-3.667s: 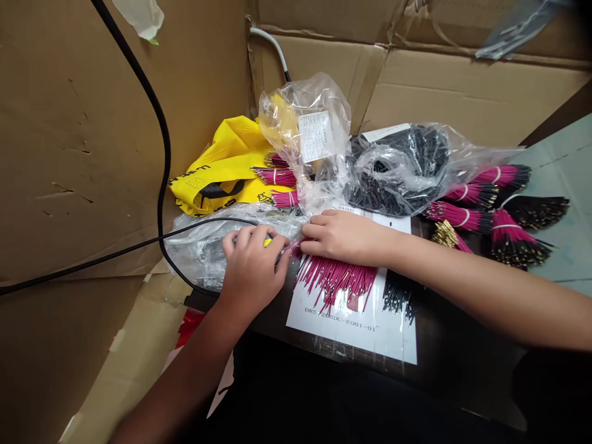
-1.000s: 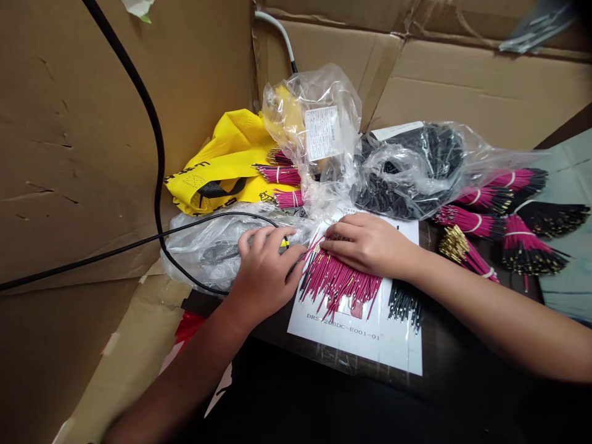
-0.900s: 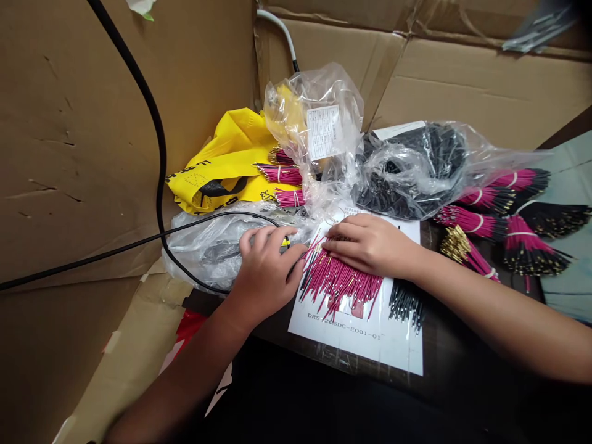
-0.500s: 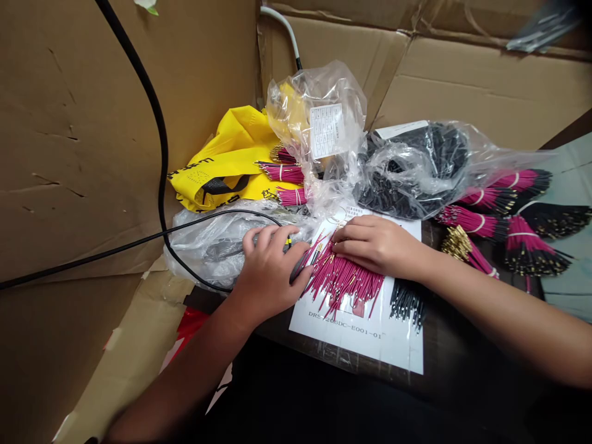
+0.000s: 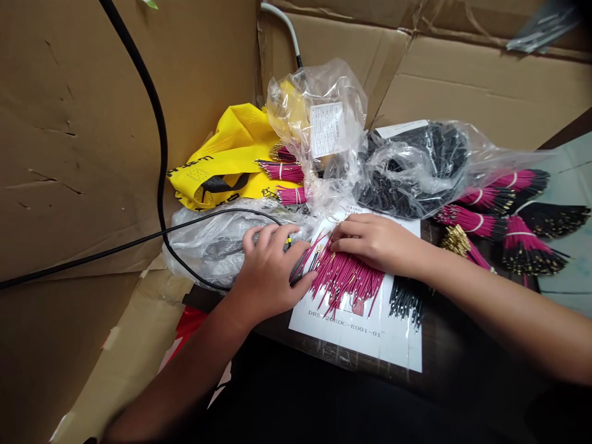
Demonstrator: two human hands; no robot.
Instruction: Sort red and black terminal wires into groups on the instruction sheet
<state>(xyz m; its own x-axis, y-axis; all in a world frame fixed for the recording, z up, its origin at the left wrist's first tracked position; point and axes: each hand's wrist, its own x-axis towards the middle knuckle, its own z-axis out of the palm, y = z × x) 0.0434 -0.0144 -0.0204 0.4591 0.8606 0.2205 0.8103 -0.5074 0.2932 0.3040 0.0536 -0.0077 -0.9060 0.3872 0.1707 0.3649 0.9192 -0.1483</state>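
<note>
**A:** Right hand (image 5: 377, 243) has shifted. A few seconds back it sat at the left edge of the loose magenta wires (image 5: 351, 283); now it lies flat on top of them, fingers stretched and pressing at their upper ends.

**B:** And the pile has fanned out under it, across the white sheet (image 5: 370, 342) on the desk (image 5: 462, 357). To me that reads as wires being spread for picking, not gathered.

**A:** Left hand (image 5: 266, 271)?

**B:** It has barely moved. It's curled over a small dark piece with a yellow band (image 5: 287, 242), resting on the crumpled clear bag (image 5: 203, 246). The thumb has crept toward the wire tips (a couple of strands lie right beside it). Whether it actually grips that piece, I cannot tell.

**A:** Containers, then.

**B:** The crumpled clear bag has something dark inside that's too blurred to name, and a black cable (image 5: 160, 154) runs over it. The labelled clear bag (image 5: 319, 105) stands upright behind, contents unclear. The big bag (image 5: 416, 166) beside it is stuffed with black wires. The yellow bag (image 5: 226, 163) leans against the cardboard wall (image 5: 92, 123), with tied magenta bundles (image 5: 284, 171) just beside it.

**A:** More tied bundles (image 5: 467, 219) lie to the right, outside any bag, and a few loose black wires (image 5: 404, 299) touch the sheet.
</note>
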